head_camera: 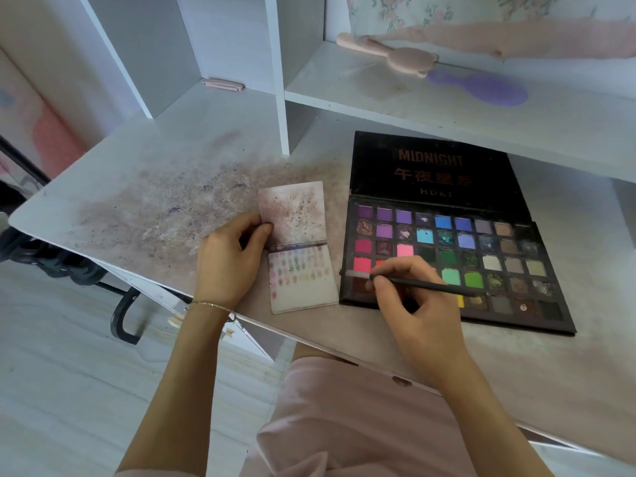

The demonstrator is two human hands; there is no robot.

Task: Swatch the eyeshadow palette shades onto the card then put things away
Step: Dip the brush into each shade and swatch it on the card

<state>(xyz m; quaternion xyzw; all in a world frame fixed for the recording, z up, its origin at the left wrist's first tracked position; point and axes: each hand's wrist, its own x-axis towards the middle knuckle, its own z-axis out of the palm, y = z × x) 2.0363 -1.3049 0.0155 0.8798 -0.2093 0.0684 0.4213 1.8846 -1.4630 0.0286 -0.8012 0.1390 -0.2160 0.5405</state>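
Worktop: a pale, rounded-corner worktop (113, 173) is lying under a white shelving unit, its middle smeared with purplish-grey powder.
Lap: pink fabric of the person's clothing (344, 425) is showing at the near edge, below the worktop.
Right hand: the right hand (418, 304) is reaching over the near left corner of the palette, its grip closed in a pinch round a thin black-handled makeup brush (423, 285) with a silver ferrule; the brush is lying almost level, its tip pointing left over the dark red pans at the palette's left edge.
Left hand: the left hand (227, 259), with a thin bracelet at the wrist, is holding the left edge of the card, thumb and fingers curled onto it near the fold.
Card: a small white folded swatch card (303, 280) is lying open just left of the palette; its near half is carrying rows of faint pastel dabs, its far half is speckled with dark powder.
Palette: a large black eyeshadow palette (509, 270) is lying open on the worktop, rows of square pans showing purples, blues, pinks, greens and browns; its raised lid is reading "MIDNIGHT".
Shelf: on the white shelf (344, 87) beyond the palette, a purple hairbrush (481, 87) is lying beside a pink plush-looking object (389, 53).
Far left compartment: a small flat pink item (222, 84) is lying at the back.
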